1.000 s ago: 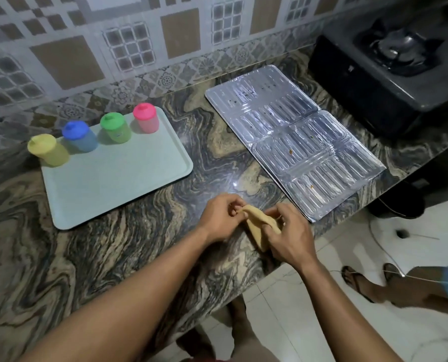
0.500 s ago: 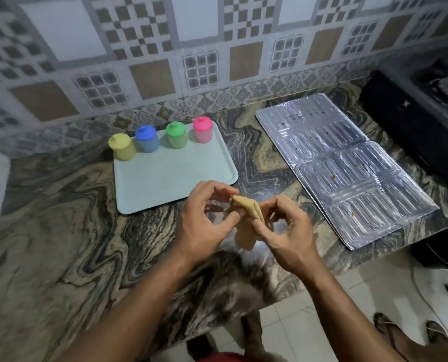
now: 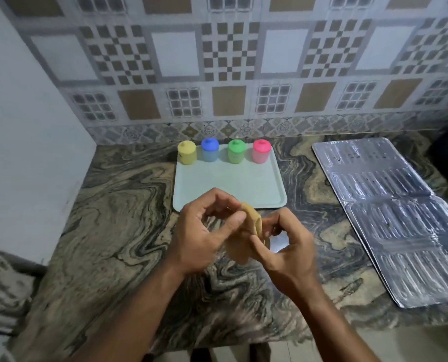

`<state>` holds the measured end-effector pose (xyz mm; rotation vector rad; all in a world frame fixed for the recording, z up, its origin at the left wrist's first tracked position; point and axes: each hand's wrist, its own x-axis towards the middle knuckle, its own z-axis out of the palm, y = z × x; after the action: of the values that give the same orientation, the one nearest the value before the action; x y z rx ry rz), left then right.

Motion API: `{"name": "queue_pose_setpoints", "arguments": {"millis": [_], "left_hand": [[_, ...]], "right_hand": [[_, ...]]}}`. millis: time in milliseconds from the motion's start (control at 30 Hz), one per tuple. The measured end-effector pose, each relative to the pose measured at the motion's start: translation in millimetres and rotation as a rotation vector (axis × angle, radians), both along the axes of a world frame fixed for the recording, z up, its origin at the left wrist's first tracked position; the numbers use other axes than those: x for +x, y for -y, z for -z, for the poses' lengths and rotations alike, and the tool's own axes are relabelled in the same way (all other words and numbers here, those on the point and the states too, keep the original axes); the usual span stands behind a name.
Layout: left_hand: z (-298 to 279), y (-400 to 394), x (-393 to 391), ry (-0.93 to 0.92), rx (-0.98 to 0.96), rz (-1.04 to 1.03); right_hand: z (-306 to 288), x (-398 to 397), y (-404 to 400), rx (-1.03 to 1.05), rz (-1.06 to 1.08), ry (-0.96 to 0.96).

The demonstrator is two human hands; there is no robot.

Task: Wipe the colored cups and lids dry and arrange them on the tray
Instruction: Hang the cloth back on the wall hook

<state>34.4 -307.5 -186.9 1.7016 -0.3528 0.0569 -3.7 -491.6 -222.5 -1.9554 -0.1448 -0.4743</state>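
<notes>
Two bare forearms come in from the bottom edge, both hands raised above the counter's front half. Left hand (image 3: 204,239) pinches the top fold of a small tan cloth (image 3: 251,223) between thumb and curled fingers; right hand (image 3: 288,253) has thumb and fingers curled round its lower part, so both hands grip the one cloth. Cloth looks soft and limp, doubled over at the top, loose end hanging between the palms. Under them: polished stone counter (image 3: 118,231), swirled grey/beige/black veining. Just beyond the hands, one pale mint tray (image 3: 230,186), flat, rectangular, rounded corners, low rim. Along its far edge a row of four small translucent plastic cups, each capped with a matching domed lid, upright, near each other but apart: yellow cup (image 3: 187,152) at the left corner, can't tell if fully on the tray, then blue cup (image 3: 210,150), green cup (image 3: 236,152), pink cup (image 3: 261,151). Right of the tray, well apart, two overlapping embossed foil sheets (image 3: 395,212), ribbed and shiny. Back wall: patterned tiles (image 3: 225,56), checker and plain squares. Versus 0.5 s ago: camera has tilted up and recentred, more wall shows, stove gone from view; grip, cloth and cup row unchanged.
</notes>
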Motion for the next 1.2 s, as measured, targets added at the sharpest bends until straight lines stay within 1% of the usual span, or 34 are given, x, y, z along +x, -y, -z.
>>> {"name": "queue_pose_setpoints", "arguments": {"millis": [100, 200, 300, 367, 400, 467, 500, 600, 633, 667, 733, 833, 900, 1000, 1067, 1133, 1200], "left_hand": [[-10.2, -16.9, 2.2, -0.022, -0.002, 0.056], [-29.6, -39.6, 8.4, -0.047, 0.017, 0.095], [-51.7, -61.1, 15.7, -0.028, 0.084, 0.117], [-67.3, -74.3, 16.6, 0.010, 0.138, 0.109], [-74.8, -79.7, 16.1, 0.037, 0.168, 0.102], [-87.6, -91.0, 13.2, 0.103, 0.238, 0.079], [-92.0, -96.8, 10.9, 0.139, 0.275, 0.061], [-96.7, -113.9, -0.3, 0.206, 0.390, -0.012], [-96.0, -118.1, -4.6, 0.213, 0.420, -0.032], [-94.4, -121.9, -8.8, 0.224, 0.444, -0.050], [-89.6, -130.4, -17.7, 0.243, 0.482, -0.085], [-78.6, -139.8, -31.7, 0.208, 0.485, -0.137], [-70.7, -147.0, -43.8, 0.169, 0.466, -0.193], [-57.8, -154.5, -63.5, 0.135, 0.401, -0.218], [-51.9, -156.0, -74.1, 0.102, 0.266, -0.250], [-52.4, -157.9, -76.8, 0.074, 0.131, -0.342], [-62.1, -160.9, -72.3, 0.083, 0.107, -0.370]], "right_hand": [[-5.7, 3.6, -6.9, -0.029, -0.084, 0.008], [-21.0, 17.5, -11.7, 0.051, -0.189, -0.010], [-43.2, 36.7, -18.1, 0.025, -0.359, -0.018], [-54.1, 52.1, -26.4, -0.041, -0.490, -0.078], [-55.9, 59.4, -32.1, -0.047, -0.530, -0.138], [-54.3, 71.6, -45.7, 0.038, -0.527, -0.300], [-54.8, 74.8, -52.7, 0.129, -0.510, -0.381], [-58.2, 73.3, -71.7, 0.508, -0.563, -0.661], [-59.9, 71.3, -76.6, 0.588, -0.584, -0.708], [-60.5, 70.2, -81.3, 0.620, -0.599, -0.709], [-60.9, 69.6, -93.6, 0.610, -0.588, -0.650], [-64.5, 70.9, -108.0, 0.537, -0.557, -0.520], [-72.0, 72.9, -117.2, 0.471, -0.609, -0.469], [-93.0, 74.6, -130.5, 0.369, -0.758, -0.411], [-109.0, 75.6, -137.5, 0.301, -0.890, -0.391], [-122.9, 78.6, -142.4, 0.236, -1.022, -0.397], [-138.3, 81.7, -149.8, 0.187, -1.146, -0.405]]}}
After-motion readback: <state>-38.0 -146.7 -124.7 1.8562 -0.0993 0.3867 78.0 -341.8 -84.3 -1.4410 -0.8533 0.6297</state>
